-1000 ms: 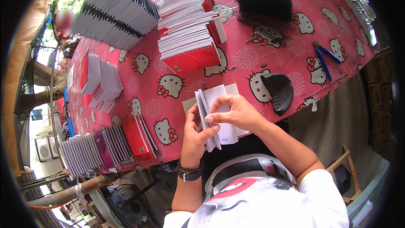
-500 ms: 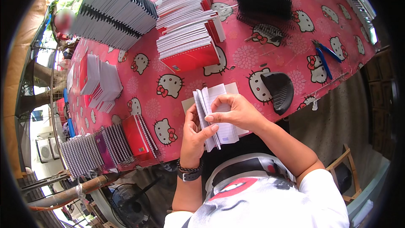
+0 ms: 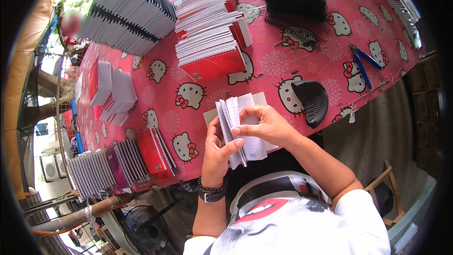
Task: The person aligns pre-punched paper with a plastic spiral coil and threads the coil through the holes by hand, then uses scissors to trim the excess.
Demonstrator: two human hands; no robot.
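Note:
A small open stack of lined notebook pages (image 3: 253, 148) stands fanned at the table's near edge, in front of me. My left hand (image 3: 221, 145) grips its left part, thumb on the raised pages and fingers curled behind. My right hand (image 3: 262, 125) pinches at the page edges, with thumb and forefinger forming a ring. Pale cover sheets show behind the pages. To the right of my right hand lies a black curved block with a ridged side (image 3: 311, 104). What binds the pages is hidden.
Red-covered page blocks (image 3: 212, 63) stand in a row at the back, beside tall stacks with black spiral binding (image 3: 130, 14). Spiral notebooks (image 3: 94, 172) line the left near edge. Black wire coils (image 3: 293, 1) and blue-handled pliers (image 3: 362, 70) lie at the right.
My right thumb and forefinger have shifted very slightly right along the pages. The left hand holds its place.

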